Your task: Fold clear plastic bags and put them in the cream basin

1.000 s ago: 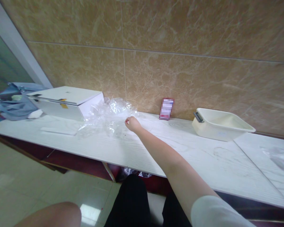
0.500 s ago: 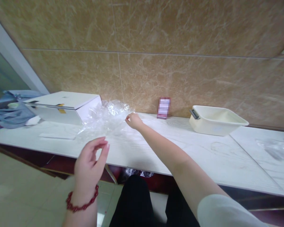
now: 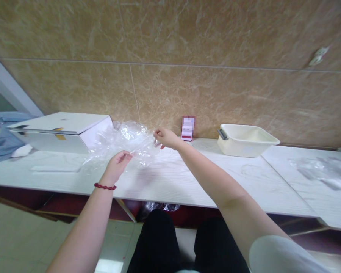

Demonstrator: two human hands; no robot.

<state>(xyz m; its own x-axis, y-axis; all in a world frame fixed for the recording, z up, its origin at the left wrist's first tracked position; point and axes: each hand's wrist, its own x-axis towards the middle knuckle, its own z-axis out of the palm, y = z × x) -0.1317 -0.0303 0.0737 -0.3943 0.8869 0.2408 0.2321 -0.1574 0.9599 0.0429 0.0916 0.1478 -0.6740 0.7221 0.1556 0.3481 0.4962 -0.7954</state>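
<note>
A crumpled heap of clear plastic bags (image 3: pixel 127 136) lies on the white table beside a white box. My right hand (image 3: pixel 166 138) pinches the right edge of this plastic, slightly above the tabletop. At its near side, the thumb and fingers of my left hand (image 3: pixel 118 165) are closed on the plastic too; a red beaded bracelet (image 3: pixel 105 186) circles that wrist. Between the two hands a clear bag stretches, and its outline is hard to make out against the heap.
The white box (image 3: pixel 96 131) stands at the left, with a blue-grey cloth bag (image 3: pixel 5 140) past it. A flat white piece (image 3: pixel 55 169) lies in front. A phone (image 3: pixel 187 129) leans on the wall; right of it are a cream plastic bin (image 3: pixel 241 148) and more clear plastic (image 3: pixel 326 172).
My left hand has moved forward from above the table's front edge to the plastic. My right hand has drawn an edge of the plastic up and to the right. The view has shifted right.
</note>
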